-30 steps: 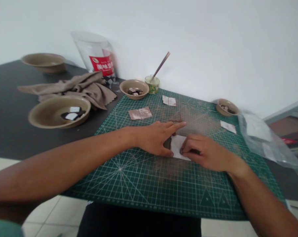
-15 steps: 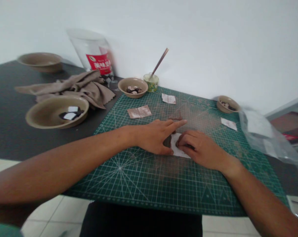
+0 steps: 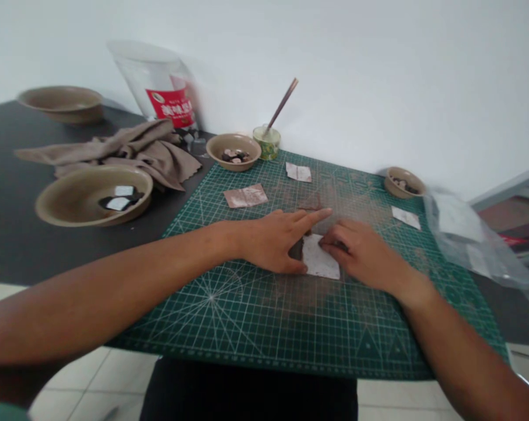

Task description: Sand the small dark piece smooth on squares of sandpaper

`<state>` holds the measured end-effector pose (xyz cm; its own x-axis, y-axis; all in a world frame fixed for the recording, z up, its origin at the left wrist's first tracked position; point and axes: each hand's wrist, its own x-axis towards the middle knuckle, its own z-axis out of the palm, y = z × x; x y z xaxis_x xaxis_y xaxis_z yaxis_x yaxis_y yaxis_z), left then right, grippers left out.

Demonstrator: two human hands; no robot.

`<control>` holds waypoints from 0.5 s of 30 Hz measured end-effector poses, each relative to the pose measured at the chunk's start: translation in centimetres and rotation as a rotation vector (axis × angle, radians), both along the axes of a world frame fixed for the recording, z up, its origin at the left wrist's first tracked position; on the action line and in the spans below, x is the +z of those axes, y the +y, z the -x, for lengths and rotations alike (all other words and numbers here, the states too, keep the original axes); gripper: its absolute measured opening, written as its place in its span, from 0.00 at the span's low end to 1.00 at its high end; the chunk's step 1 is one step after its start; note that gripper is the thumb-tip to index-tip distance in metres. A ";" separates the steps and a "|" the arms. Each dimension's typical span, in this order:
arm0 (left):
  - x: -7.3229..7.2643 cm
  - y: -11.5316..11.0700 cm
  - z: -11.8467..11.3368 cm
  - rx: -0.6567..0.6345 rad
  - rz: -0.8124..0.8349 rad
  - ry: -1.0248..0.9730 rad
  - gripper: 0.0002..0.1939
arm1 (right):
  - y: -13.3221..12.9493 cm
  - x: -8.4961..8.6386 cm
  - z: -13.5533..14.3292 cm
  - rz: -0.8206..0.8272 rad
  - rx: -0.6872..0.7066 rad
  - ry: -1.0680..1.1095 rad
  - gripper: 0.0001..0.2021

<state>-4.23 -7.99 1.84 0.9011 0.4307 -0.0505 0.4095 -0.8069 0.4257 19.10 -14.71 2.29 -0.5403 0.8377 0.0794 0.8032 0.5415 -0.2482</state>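
Green matting (image 3: 264, 333) covers part of the table (image 3: 10, 187). On it, a white square (image 3: 319, 263) lies between the left hand (image 3: 275, 241), fingers spread, and the right hand (image 3: 360, 251), fingers bunched over it, their grip hidden.

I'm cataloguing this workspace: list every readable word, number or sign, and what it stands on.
"美味": large characters on the red label of the clear jar; the next curves away, unclear.
Smaller lettering, same label: too blurred.
Green cutting mat: edge markings too small to read.
Patterned cup: nothing legible.
White piece at the right hand: nothing legible.
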 end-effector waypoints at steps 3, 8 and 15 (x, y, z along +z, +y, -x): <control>0.1 -0.1 0.0 -0.001 -0.001 0.015 0.56 | -0.4 0.4 -0.9 0.067 0.066 -0.011 0.04; -0.1 0.0 0.0 -0.007 -0.005 -0.003 0.55 | -0.8 0.0 0.4 0.071 0.168 0.013 0.04; 0.1 0.0 0.0 -0.009 0.013 -0.001 0.56 | -0.2 0.3 -0.8 0.065 0.090 -0.004 0.05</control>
